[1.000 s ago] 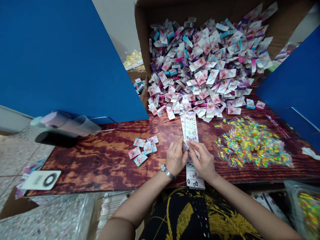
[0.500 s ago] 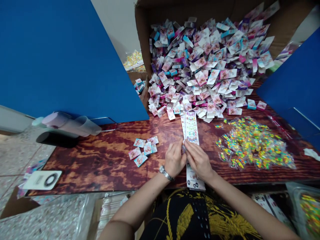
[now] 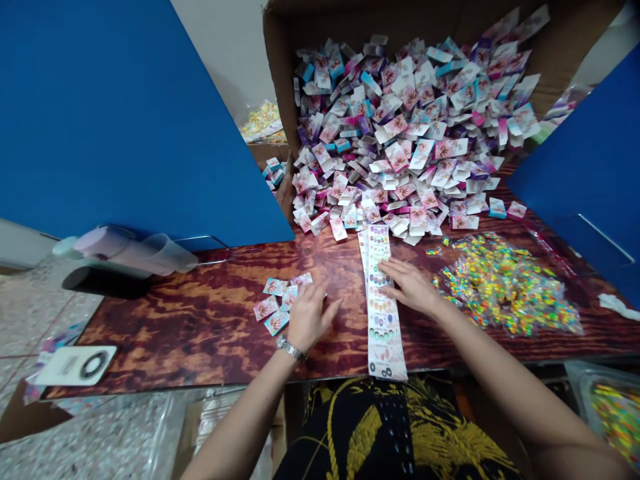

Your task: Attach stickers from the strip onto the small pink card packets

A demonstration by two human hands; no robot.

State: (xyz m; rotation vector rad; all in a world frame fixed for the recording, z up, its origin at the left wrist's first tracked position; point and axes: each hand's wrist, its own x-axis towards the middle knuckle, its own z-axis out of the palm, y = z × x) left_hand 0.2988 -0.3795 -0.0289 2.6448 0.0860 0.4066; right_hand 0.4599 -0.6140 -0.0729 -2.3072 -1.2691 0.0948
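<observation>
My left hand (image 3: pixel 309 319), with a metal watch at the wrist, is over the right side of a small group of little printed boxes (image 3: pixel 276 321). Its thumb stands apart from the fingers, and it partly covers some boxes. A long white paper strip (image 3: pixel 383 333) printed with rows of small coloured pictures lies lengthwise before me, with another strip partly under its left edge. Fingers stretched out, my right hand (image 3: pixel 413 285) rests at the right edge of the strip's upper half.
A large cardboard carton (image 3: pixel 278 73) full of open little boxes lies behind the strips. To the right is a heap of clear packets (image 3: pixel 510 287) with colourful bits. A phone (image 3: pixel 77 365) and plastic cups (image 3: pixel 167 253) sit at the left. Blue panels (image 3: pixel 125 120) flank the table.
My hands have parted from the middle of the strip. The left moved left to the little boxes; the right slid slightly up and opened out. More of the strip shows.
</observation>
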